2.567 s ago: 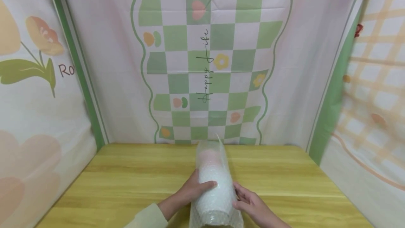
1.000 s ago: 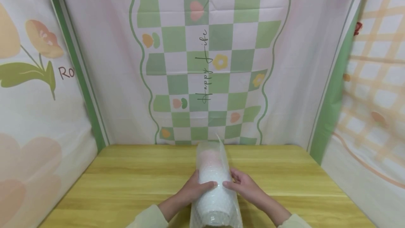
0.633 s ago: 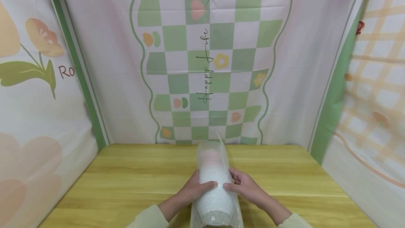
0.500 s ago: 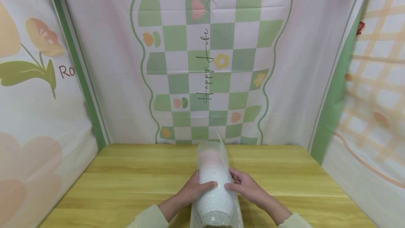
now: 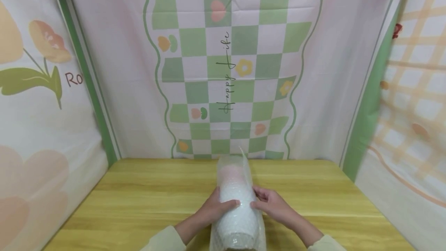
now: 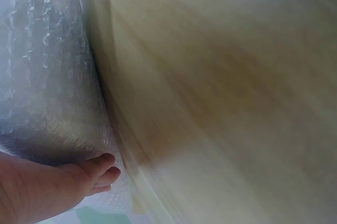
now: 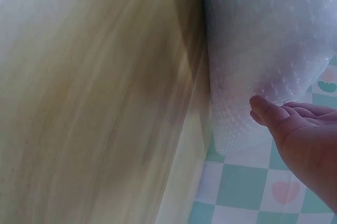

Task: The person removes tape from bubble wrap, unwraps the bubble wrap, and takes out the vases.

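A cylinder rolled in clear bubble wrap lies lengthwise at the middle of the wooden table, with a pinkish tint showing through its far part. My left hand holds its left side, thumb across the top; in the left wrist view the fingers curl beside the wrap. On the other side, my right hand grips the wrap with thumb and fingers at the right edge. The right wrist view shows those fingertips against the bubble wrap. What lies inside the wrap is hidden.
The wooden table reaches back to a curtain with green and white checks. Printed cloths hang on the left and right. A loose flap of wrap sticks up at the far end of the roll.
My right hand has moved forward along the roll's right side and taken hold there; its thumb has since slid slightly right. The left hand keeps its place.
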{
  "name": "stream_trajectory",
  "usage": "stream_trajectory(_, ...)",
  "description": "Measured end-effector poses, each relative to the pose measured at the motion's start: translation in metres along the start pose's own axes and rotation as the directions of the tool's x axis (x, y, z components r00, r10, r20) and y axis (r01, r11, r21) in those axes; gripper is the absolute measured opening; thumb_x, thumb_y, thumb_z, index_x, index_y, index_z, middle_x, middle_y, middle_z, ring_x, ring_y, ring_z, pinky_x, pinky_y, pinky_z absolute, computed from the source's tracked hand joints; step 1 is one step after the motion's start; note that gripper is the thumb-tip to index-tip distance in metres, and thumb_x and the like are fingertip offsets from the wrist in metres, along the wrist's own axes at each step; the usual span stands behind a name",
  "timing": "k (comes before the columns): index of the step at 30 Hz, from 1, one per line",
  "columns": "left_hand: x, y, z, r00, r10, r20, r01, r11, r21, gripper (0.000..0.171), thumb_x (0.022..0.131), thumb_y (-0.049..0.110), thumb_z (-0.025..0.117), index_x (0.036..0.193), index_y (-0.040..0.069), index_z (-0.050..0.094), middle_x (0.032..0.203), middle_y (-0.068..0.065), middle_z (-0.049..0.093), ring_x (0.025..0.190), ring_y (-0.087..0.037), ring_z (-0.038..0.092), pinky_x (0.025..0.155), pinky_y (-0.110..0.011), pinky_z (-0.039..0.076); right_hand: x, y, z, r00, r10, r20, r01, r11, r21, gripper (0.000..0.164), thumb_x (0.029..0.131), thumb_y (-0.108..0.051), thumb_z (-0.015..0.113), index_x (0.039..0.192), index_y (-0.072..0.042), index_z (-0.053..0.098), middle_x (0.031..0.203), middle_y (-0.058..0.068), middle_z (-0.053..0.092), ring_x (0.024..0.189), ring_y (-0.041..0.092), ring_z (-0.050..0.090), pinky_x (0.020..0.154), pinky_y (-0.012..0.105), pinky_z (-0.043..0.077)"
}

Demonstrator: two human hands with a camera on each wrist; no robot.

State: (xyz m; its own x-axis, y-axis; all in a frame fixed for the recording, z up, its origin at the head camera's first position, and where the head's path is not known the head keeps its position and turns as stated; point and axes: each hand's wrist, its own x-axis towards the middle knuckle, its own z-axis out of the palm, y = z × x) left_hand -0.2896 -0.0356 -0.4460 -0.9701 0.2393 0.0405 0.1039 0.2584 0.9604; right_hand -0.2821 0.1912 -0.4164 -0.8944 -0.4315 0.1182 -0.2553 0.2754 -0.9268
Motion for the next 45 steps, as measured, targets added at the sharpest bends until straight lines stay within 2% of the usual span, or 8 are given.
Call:
stream_trajectory(8,0.0002,0.0006,-0.0001,1.0,-0.024,0.007,0.024,1.0,0.01,0.092,0.082,0.04,0.074,0.148,-0.003,0.026,0.128,-0.025,0.051,0.107,-0.038,0.055,0.079,-0.054,0.052,0.0009,-0.0008,-0.0017,1.0,-0.001,0.013,0.001,1.0,-0.004,0.064,0.093,-0.008,0.062,0.136,0.025,0.028,0.142,0.04,0.029,0.13,0.051,0.033,0.099,0.039,0.043)
stream_trajectory(15,0.0018,-0.0003,-0.0002,1.0,-0.027,0.006,0.027,0.999,0.023,0.093,0.082,0.041,0.073,0.149,-0.003,0.025,0.129,-0.026,0.05,0.109,-0.038,0.054,0.082,-0.054,0.051,0.001,-0.001,-0.0019,1.0,-0.018,0.018,0.02,0.996,-0.083,0.061,0.096,-0.01,0.059,0.136,0.025,0.03,0.141,0.04,0.031,0.13,0.05,0.036,0.099,0.04,0.043)
stream_trajectory(26,0.0015,-0.001,0.0002,1.0,-0.023,0.004,0.023,1.0,0.018,0.092,0.082,0.04,0.073,0.148,-0.004,0.026,0.129,-0.025,0.051,0.109,-0.038,0.054,0.083,-0.054,0.051,-0.0021,-0.0009,0.0001,0.999,-0.024,0.044,0.029,0.992,-0.126,0.062,0.101,-0.017,0.052,0.14,0.022,0.025,0.144,0.039,0.028,0.131,0.048,0.035,0.099,0.043,0.043)
stream_trajectory(36,0.0002,0.0001,-0.0005,1.0,-0.002,0.014,0.002,1.0,0.005,0.085,0.083,0.038,0.072,0.144,-0.004,0.031,0.123,-0.02,0.054,0.105,-0.035,0.056,0.081,-0.051,0.052,-0.0034,-0.0016,0.0015,0.995,-0.09,0.041,0.098,0.959,-0.267,0.059,0.103,-0.019,0.047,0.138,0.023,0.028,0.141,0.039,0.034,0.129,0.047,0.039,0.099,0.048,0.042)
stream_trajectory(45,-0.0022,0.0023,-0.0016,1.0,0.013,0.027,-0.014,1.0,0.002,0.085,0.084,0.039,0.072,0.145,-0.004,0.03,0.126,-0.021,0.053,0.108,-0.035,0.055,0.084,-0.051,0.05,-0.0042,-0.0037,0.0029,0.994,-0.099,0.041,0.107,0.929,-0.355,0.057,0.104,-0.021,0.044,0.139,0.022,0.029,0.14,0.036,0.039,0.125,0.038,0.044,0.098,0.049,0.041)
